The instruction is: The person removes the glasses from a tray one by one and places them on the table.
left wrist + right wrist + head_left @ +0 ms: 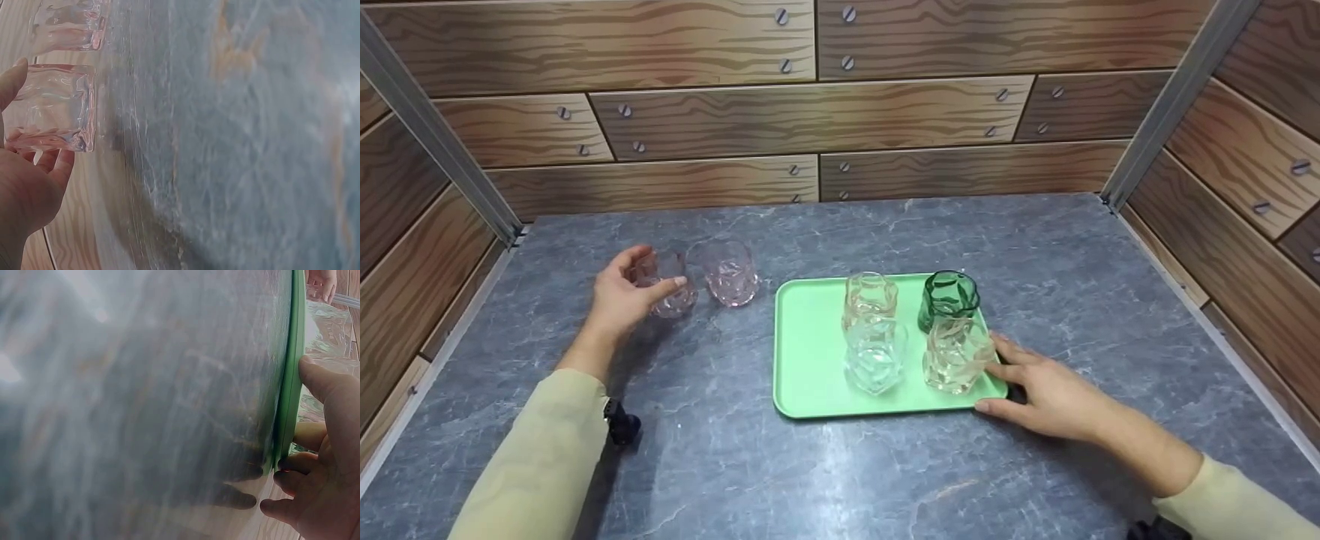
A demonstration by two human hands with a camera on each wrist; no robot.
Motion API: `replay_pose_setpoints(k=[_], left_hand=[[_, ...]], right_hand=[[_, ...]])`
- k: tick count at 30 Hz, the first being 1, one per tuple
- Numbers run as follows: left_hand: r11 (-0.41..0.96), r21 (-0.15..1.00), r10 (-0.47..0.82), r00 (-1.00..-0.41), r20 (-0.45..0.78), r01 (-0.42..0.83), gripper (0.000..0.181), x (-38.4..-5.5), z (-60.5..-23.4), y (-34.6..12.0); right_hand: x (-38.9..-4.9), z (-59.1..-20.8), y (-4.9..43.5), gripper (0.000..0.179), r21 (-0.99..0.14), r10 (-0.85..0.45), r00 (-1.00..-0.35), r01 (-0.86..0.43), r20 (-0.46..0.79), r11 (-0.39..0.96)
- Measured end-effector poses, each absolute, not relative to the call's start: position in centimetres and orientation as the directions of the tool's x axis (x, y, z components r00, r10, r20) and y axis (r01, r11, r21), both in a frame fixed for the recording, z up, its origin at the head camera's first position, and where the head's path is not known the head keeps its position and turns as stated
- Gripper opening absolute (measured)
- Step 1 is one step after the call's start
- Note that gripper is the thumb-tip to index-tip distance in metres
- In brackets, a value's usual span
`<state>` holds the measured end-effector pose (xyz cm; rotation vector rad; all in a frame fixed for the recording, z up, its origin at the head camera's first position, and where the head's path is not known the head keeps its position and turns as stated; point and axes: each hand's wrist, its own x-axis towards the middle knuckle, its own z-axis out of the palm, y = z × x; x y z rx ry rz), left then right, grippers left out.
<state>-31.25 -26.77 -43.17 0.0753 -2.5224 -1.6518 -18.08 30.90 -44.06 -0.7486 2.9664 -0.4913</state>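
Monitoring remotely, I record the left hand (pixel 621 294) gripping a pink glass tumbler (pixel 678 301), fingers curled; the right hand (pixel 1051 397) touches the green tray (pixel 810 352), fingers extended.

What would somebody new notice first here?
Probably the bright green tray, near the middle of the head view, with four glasses on it. The dark green glass stands out at the tray's far right corner. Over on the left, the left hand holds a pale pink glass beside another one.

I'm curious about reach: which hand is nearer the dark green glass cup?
Right hand: close, right of the green cup, nearer the camera; left hand: far to its left.
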Motion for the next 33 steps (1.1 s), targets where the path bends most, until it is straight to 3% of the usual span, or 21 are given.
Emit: replay_pose_setpoints(k=[33], left_hand=[[0.401, 0.915, -0.093, -0.991, 0.095, 0.05, 0.088, -31.51, -43.71, -26.83]], right_hand=[[-17.98, -43.88, 30.77, 0.081, -0.31, -0.461, -0.887, -0.442, 0.015, 0.841]])
